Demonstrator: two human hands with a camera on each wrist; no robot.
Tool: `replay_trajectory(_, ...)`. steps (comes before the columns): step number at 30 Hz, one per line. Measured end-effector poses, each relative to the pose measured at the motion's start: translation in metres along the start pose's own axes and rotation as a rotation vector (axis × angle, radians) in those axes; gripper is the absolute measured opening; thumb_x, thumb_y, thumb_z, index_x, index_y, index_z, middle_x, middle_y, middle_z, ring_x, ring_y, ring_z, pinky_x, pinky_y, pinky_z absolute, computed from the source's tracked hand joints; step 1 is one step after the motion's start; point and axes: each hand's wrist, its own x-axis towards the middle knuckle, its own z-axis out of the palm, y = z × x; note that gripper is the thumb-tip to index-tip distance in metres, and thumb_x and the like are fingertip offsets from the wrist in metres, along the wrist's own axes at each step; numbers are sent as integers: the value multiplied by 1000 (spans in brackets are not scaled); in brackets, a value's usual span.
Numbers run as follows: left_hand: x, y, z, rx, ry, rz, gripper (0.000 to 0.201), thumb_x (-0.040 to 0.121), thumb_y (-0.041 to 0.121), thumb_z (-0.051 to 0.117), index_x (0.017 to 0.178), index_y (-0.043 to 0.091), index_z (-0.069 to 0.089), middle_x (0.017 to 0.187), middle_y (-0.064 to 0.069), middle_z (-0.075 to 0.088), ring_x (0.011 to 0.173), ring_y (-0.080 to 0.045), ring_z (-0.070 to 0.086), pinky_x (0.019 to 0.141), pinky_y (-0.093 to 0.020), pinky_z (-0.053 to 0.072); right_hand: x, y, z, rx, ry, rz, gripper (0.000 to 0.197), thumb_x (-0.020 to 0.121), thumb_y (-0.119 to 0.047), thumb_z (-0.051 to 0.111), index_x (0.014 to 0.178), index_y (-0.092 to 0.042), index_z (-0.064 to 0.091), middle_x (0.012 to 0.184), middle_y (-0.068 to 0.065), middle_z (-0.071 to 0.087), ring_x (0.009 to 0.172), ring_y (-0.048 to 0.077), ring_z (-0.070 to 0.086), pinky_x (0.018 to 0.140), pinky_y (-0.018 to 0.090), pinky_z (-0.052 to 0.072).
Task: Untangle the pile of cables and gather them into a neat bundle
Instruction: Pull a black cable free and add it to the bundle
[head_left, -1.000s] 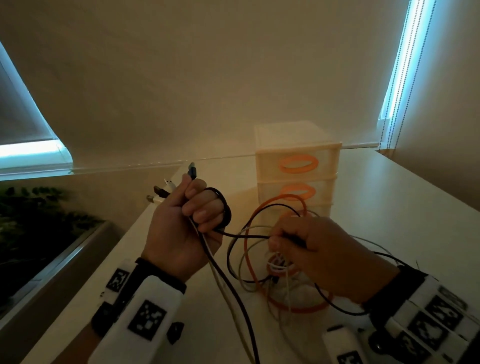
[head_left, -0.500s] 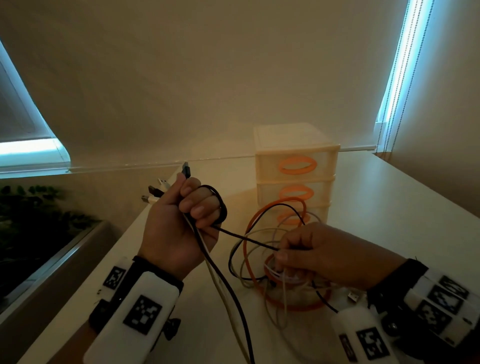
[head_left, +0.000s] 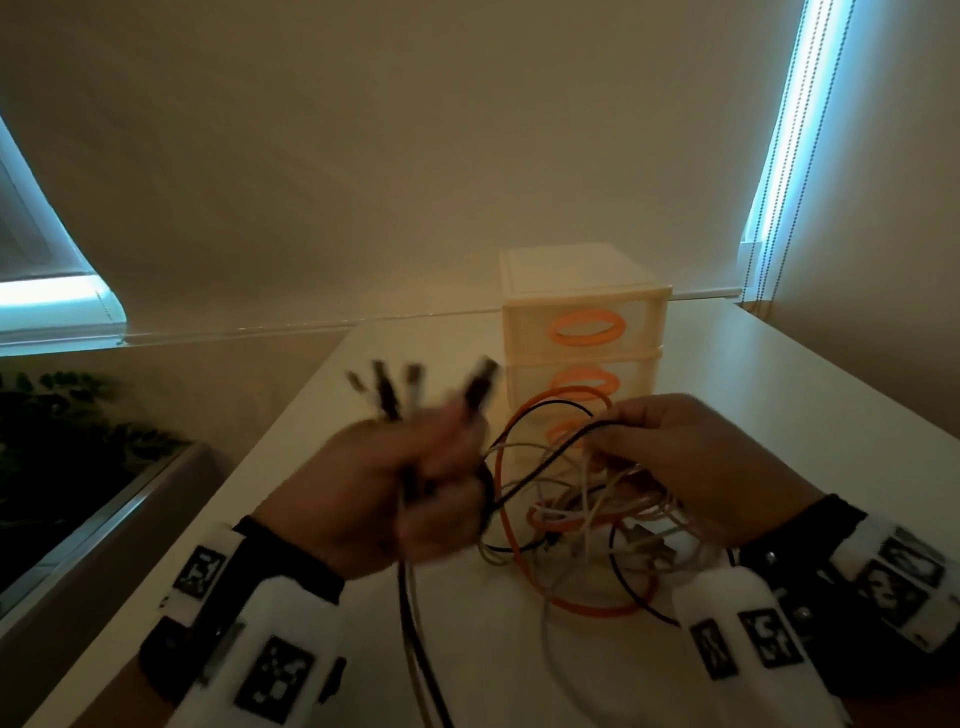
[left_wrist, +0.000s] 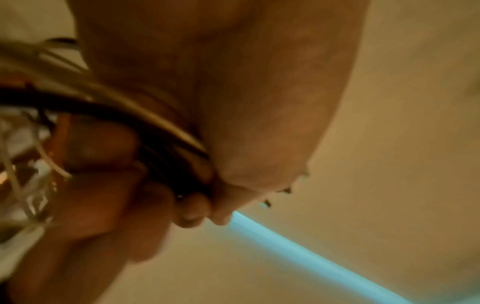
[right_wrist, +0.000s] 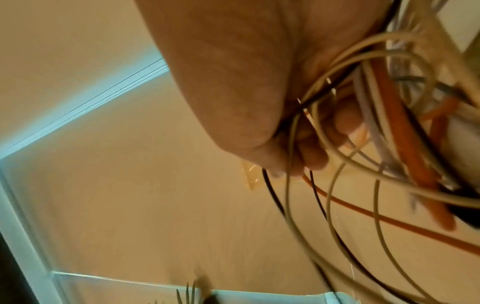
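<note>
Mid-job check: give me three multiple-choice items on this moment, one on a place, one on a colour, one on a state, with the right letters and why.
1. Where does the drawer unit stand?
A. On the table, beyond the cables
B. On the floor
C. In the planter

2. What colour is the thick loop in the tangle?
A. Blue
B. Orange
C. Green

3. What is the left hand doing?
A. Lying flat on the table
B. Hanging idle
C. Gripping several cable ends

Answers: 1 A, it stands on the tabletop behind both hands. 2 B, the thick loop is orange. 3 C, connectors stick up out of the fist; the right hand holds the tangle.
</note>
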Motion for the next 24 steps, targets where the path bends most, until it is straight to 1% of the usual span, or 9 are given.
replay_trajectory(3,9,-14,13,426,202,-43,40,103,37,42,71,12,44,77,-23,65,71,-31,64,68,-37,48,-4,1,3,58,157,-189,20,93,-10,65,78,-15,77,69,7,72,64,20,66,71,43,57)
replay_trajectory(5,14,-16,19,363,313,43,42,108,35,36,74,11,42,92,-22,70,90,-33,69,82,-39,54,-7,1,12,-56,95,-351,19,90,-8,69,77,-20,76,72,3,74,65,13,68,66,30,56)
replay_trajectory(8,18,-13,16,263,440,192,41,107,37,29,78,10,41,98,-18,73,104,-29,70,89,-35,55,-11,10,27,-272,-73,-538,25,93,-32,67,72,-17,69,66,5,65,60,19,61,56,35,52)
replay_trajectory(10,19,-14,13,283,505,238,41,103,40,31,80,9,42,115,-25,70,117,-33,66,101,-40,52,-10,12,34,-358,-108,-657,26,96,-33,63,73,-22,63,68,-4,58,62,13,56,57,27,46)
replay_trajectory(13,21,-19,14,280,573,244,43,100,44,35,80,8,46,126,-20,68,124,-28,62,106,-45,47,-13,8,40,-364,-258,-662,13,100,-18,59,107,-21,70,90,-16,63,86,9,62,74,23,50)
replay_trajectory(17,25,-17,14,12,613,314,46,105,43,33,79,9,50,127,-23,67,121,-32,64,110,-43,44,-21,4,41,-496,-475,-535,14,101,-32,57,103,-29,71,87,-13,67,85,5,65,75,22,52)
replay_trajectory(20,17,-1,3,-421,611,440,44,107,39,38,74,13,52,96,-9,72,89,-23,72,80,-30,60,-23,1,45,-517,-566,-329,28,102,-42,51,92,-25,70,84,-5,72,75,5,67,72,26,57)
replay_trajectory(22,8,8,-8,-511,592,487,44,108,37,38,72,16,52,69,6,55,63,-9,56,54,-20,50,-22,-2,42,-344,-466,-263,33,101,-39,50,83,-18,68,74,-3,68,62,9,61,59,23,51)
replay_trajectory(24,4,12,-15,-490,589,490,43,108,37,37,72,19,50,59,10,42,52,-6,45,46,-19,40,-16,-2,34,-223,-350,-222,38,100,-37,49,79,-10,65,65,-5,63,56,11,54,54,22,45)
